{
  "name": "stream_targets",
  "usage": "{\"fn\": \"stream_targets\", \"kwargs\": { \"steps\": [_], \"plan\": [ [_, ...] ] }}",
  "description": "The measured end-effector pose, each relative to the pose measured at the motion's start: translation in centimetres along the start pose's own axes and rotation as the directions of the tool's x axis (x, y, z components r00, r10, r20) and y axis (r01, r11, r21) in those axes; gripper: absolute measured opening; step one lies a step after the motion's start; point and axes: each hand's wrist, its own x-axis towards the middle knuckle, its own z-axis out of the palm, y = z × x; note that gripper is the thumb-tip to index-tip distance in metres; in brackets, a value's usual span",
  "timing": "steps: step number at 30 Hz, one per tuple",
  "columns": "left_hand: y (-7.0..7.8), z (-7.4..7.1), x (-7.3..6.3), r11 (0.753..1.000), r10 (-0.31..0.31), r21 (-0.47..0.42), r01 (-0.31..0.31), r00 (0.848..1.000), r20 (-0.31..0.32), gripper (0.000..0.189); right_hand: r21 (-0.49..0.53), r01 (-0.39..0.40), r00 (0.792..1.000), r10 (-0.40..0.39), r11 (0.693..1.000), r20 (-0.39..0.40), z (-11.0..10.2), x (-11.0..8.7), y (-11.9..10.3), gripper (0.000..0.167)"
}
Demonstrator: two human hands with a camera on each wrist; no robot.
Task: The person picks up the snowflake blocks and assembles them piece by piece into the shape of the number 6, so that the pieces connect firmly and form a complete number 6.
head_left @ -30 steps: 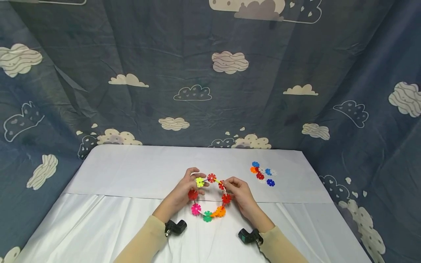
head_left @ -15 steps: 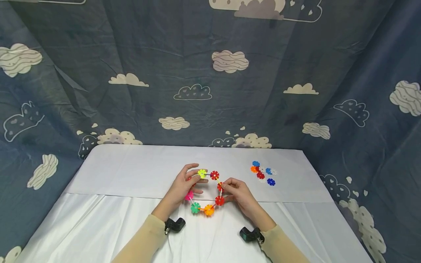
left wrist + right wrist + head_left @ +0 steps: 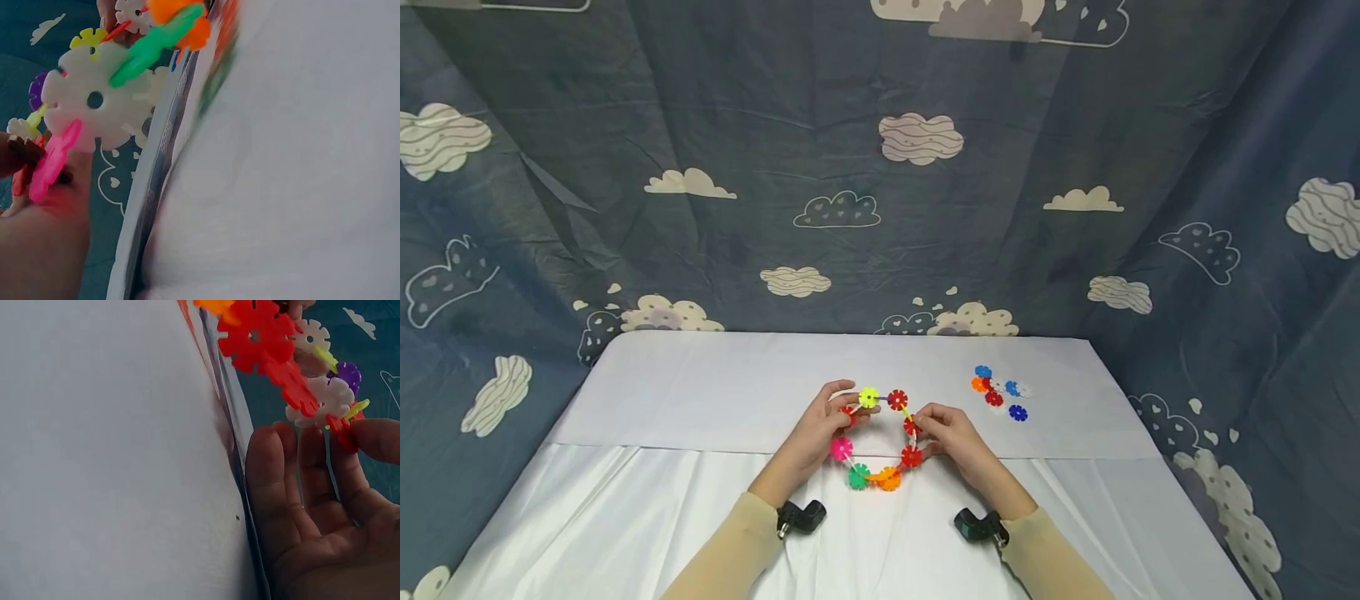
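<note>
A closed ring of interlocking flower-shaped plastic discs [image 3: 911, 457] is held up between both hands, over the front half of the table. My left hand [image 3: 808, 433] grips its left side at a red disc [image 3: 847, 417], close by a yellow disc [image 3: 868, 397] and a pink disc [image 3: 841, 449]. On the opposite side my right hand [image 3: 958, 437] pinches another red disc [image 3: 344, 434] between thumb and index finger, its other fingers spread behind. White discs [image 3: 94, 100] link the coloured ones. A green disc [image 3: 859, 477] and an orange disc [image 3: 889, 478] form the near edge.
Several loose discs [image 3: 1018, 412] in blue, red, orange and white lie at the back right of the white-covered table [image 3: 700, 383]. A dark curtain [image 3: 850, 275] with cloud prints stands behind and at the sides. Each wrist wears a small black camera [image 3: 801, 517].
The ring has tilted, its near edge rising away from the body; it swung left, then partly back right. Both hands keep their hold. The loose discs stay where they were.
</note>
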Motion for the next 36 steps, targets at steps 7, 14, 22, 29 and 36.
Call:
{"fn": "stream_targets", "kwargs": {
  "steps": [7, 14, 22, 29, 36],
  "plan": [
    [-0.4, -0.4, -0.1, 0.999, -0.034, -0.002, 0.034, 0.999, -0.013, 0.041, -0.041, 0.009, 1.000, -0.010, 0.999, -0.015, -0.5, -0.2, -0.2, 0.020],
    [-0.7, 0.6, -0.4, 0.995, -0.066, -0.077, 0.061, 0.996, -0.067, 0.038, -0.050, -0.006, 1.000, 0.005, 0.999, -0.009, -0.5, -0.2, -0.5, 0.024],
    [-1.1, 1.3, -0.8, 0.997, -0.024, -0.076, 0.016, 0.994, -0.108, 0.047, -0.073, -0.014, 1.000, 0.014, 0.997, -0.007, -0.6, -0.1, -0.3, 0.026],
    [-1.5, 1.3, -0.7, 0.995, -0.013, -0.100, 0.003, 0.995, -0.103, 0.048, -0.103, 0.004, 1.000, -0.006, 0.995, -0.014, -0.7, 0.0, -0.2, 0.038],
    [-1.6, 1.4, -0.7, 0.997, -0.021, -0.082, 0.013, 0.996, -0.092, 0.036, -0.173, 0.007, 1.000, -0.004, 0.985, 0.017, -0.3, -0.2, -0.6, 0.046]
  ]
}}
